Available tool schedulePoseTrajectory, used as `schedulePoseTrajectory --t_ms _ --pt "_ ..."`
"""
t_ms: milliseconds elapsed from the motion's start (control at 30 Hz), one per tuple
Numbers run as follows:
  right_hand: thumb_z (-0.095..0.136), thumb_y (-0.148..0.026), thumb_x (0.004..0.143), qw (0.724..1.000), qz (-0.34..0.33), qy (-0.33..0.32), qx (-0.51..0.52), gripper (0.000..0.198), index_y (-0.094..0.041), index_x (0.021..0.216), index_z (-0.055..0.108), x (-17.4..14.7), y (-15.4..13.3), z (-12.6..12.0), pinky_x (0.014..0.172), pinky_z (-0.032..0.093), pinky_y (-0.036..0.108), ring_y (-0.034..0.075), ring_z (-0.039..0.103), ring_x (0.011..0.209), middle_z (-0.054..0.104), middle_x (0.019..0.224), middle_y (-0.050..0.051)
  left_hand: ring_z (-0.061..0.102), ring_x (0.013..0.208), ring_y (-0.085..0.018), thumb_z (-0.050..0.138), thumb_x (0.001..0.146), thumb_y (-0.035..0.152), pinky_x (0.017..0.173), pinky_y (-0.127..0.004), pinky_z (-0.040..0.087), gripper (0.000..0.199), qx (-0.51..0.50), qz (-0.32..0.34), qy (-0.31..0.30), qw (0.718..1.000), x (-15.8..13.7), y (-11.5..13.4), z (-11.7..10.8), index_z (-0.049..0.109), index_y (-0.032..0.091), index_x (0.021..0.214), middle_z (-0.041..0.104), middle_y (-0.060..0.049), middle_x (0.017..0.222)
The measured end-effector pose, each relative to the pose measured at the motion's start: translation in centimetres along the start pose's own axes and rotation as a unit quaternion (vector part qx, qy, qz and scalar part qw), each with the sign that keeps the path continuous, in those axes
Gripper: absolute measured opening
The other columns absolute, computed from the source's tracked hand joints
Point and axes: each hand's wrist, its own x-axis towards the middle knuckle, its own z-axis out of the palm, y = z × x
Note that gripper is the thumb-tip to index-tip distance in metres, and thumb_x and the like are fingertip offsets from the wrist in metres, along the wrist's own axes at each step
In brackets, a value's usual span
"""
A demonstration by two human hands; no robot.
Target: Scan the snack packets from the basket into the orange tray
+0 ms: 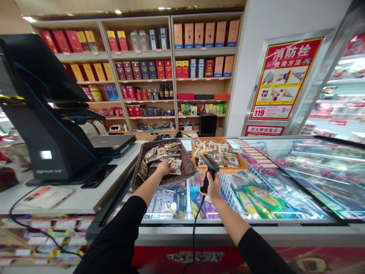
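My left hand [163, 168] reaches into a dark brown wicker basket [137, 171], its fingers closed at the edge of a small snack packet [176, 166]. More packets of the same kind lie heaped around it. In my right hand [213, 186] is a black barcode scanner [210, 163] with yellow trim, gripped by its handle. Its head points up and away from me, in front of an orange wicker basket [243, 163] filled with similar packets. A black cable [194, 232] hangs down from the scanner's handle.
Both baskets rest on the glass top of a chest freezer [279, 190] holding bagged goods. On the left counter [85, 198] stand a point-of-sale terminal [45, 114] and a phone [99, 176]. Shelves of boxed goods [142, 70] line the back wall.
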Motion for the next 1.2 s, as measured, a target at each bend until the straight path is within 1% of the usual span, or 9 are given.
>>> schedulePoseTrajectory --t_ms 133,267,333,433,600,733,933,1067,1200 --pt "0.053 -0.050 0.084 0.998 -0.021 -0.030 -0.044 0.029 -0.023 0.076 0.046 -0.1 0.5 -0.2 0.041 0.040 0.027 0.013 0.049 0.038 0.054 0.053 -0.004 0.040 0.049 -0.011 0.070 0.060 0.054 0.051 -0.024 0.028 0.044 -0.202 0.015 -0.021 0.979 -0.6 0.2 0.1 0.049 0.018 0.049 0.040 0.004 0.043" --pt "0.051 -0.046 0.087 0.987 -0.047 -0.118 -0.100 0.027 -0.021 0.077 0.048 -0.6 0.3 -0.1 0.042 0.040 0.025 0.012 0.049 0.038 0.052 0.050 -0.005 0.041 0.047 -0.007 0.077 0.051 0.052 0.052 -0.022 0.036 0.044 -0.445 0.037 0.011 0.895 -1.1 0.9 -0.6 0.057 0.016 0.068 0.046 0.006 0.049" --pt "0.051 -0.043 0.087 0.978 -0.052 -0.157 -0.126 0.025 -0.021 0.078 0.049 -0.9 0.0 0.2 0.042 0.039 0.024 0.012 0.048 0.038 0.051 0.048 -0.005 0.043 0.047 -0.006 0.080 0.049 0.048 0.053 -0.022 0.039 0.047 -0.512 0.036 0.043 0.857 -1.2 1.2 -1.0 0.062 0.015 0.078 0.049 0.006 0.051" --pt "0.053 -0.042 0.086 0.969 -0.051 -0.182 -0.161 0.023 -0.021 0.077 0.050 -1.2 -0.4 0.6 0.042 0.038 0.024 0.013 0.048 0.037 0.050 0.046 -0.006 0.043 0.045 -0.005 0.082 0.047 0.041 0.052 -0.021 0.038 0.049 -0.545 0.027 0.078 0.834 -1.0 1.4 -1.2 0.066 0.011 0.084 0.052 0.005 0.050" --pt "0.052 -0.039 0.087 0.958 -0.053 -0.190 -0.209 0.021 -0.021 0.075 0.050 -1.2 -0.7 0.8 0.044 0.037 0.024 0.013 0.048 0.037 0.049 0.043 -0.006 0.046 0.044 -0.006 0.083 0.045 0.034 0.052 -0.022 0.042 0.044 -0.567 0.012 0.109 0.816 -0.9 1.5 -1.1 0.064 0.011 0.077 0.053 0.005 0.049" --pt "0.051 -0.038 0.086 0.956 -0.053 -0.186 -0.222 0.022 -0.021 0.073 0.049 -1.2 -1.1 0.9 0.046 0.039 0.025 0.014 0.049 0.037 0.049 0.041 -0.006 0.049 0.046 -0.007 0.083 0.047 0.034 0.051 -0.021 0.042 0.041 -0.560 0.018 0.108 0.821 -1.1 1.8 -1.2 0.060 0.013 0.074 0.058 0.003 0.053" --pt "0.055 -0.040 0.084 0.972 -0.018 -0.179 -0.149 0.022 -0.021 0.073 0.050 -1.3 -0.9 1.1 0.041 0.038 0.024 0.012 0.046 0.034 0.049 0.042 -0.007 0.050 0.045 -0.007 0.082 0.050 0.036 0.050 -0.020 0.042 0.039 -0.541 0.021 0.126 0.831 -1.3 1.7 -1.3 0.058 0.014 0.072 0.057 0.004 0.051" --pt "0.055 -0.046 0.083 0.995 -0.005 -0.095 -0.040 0.026 -0.021 0.076 0.048 -0.8 -0.4 0.9 0.038 0.037 0.024 0.011 0.046 0.035 0.051 0.048 -0.006 0.051 0.046 -0.008 0.083 0.048 0.039 0.049 -0.021 0.042 0.042 -0.509 0.064 0.111 0.851 -1.1 1.9 -2.1 0.061 0.014 0.074 0.060 0.002 0.054" --pt "0.056 -0.051 0.081 0.998 -0.008 0.046 0.049 0.031 -0.022 0.076 0.043 0.4 -0.4 0.7 0.037 0.038 0.025 0.012 0.046 0.035 0.051 0.051 -0.006 0.054 0.048 -0.009 0.084 0.049 0.037 0.049 -0.022 0.045 0.041 -0.486 0.101 0.062 0.866 0.1 5.5 -2.2 0.065 0.013 0.076 0.063 0.000 0.061"
